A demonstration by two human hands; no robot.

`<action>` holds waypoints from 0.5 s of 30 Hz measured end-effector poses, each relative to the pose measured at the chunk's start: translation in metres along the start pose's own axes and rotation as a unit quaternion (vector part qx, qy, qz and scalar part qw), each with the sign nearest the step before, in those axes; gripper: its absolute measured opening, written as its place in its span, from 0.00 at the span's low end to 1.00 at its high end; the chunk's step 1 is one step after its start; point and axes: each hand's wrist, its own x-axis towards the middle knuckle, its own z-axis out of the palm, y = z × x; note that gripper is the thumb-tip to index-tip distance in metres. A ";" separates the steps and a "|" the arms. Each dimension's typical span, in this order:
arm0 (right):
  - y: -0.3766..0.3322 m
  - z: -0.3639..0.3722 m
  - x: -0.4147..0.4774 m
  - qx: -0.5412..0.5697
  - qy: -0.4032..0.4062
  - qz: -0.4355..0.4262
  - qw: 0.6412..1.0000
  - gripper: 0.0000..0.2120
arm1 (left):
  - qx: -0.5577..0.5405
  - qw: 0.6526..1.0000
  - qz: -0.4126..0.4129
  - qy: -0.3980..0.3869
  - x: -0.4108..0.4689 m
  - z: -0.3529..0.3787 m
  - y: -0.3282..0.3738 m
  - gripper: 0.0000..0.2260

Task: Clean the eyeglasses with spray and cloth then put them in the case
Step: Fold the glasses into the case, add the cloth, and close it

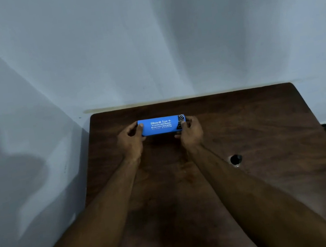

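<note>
Both hands (pixel 131 140) (pixel 191 133) gripping case (pixel 159 125), table (pixel 264 129) far edge

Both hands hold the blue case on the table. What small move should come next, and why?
Probably ease the lid open: the blue case looks closed, so its contents are hidden, and the left hand and right hand grip its ends.
</note>
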 end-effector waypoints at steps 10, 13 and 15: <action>0.001 0.022 0.041 -0.081 -0.012 0.014 0.997 0.11 | 0.063 0.997 -0.033 -0.025 0.054 0.023 -0.031 0.18; 0.003 0.022 0.040 -0.098 -0.026 0.014 0.995 0.12 | 0.068 0.997 -0.038 -0.024 0.057 0.023 -0.041 0.18; 0.004 0.023 0.040 -0.099 -0.032 0.021 0.994 0.13 | 0.067 0.997 -0.038 -0.022 0.057 0.024 -0.043 0.18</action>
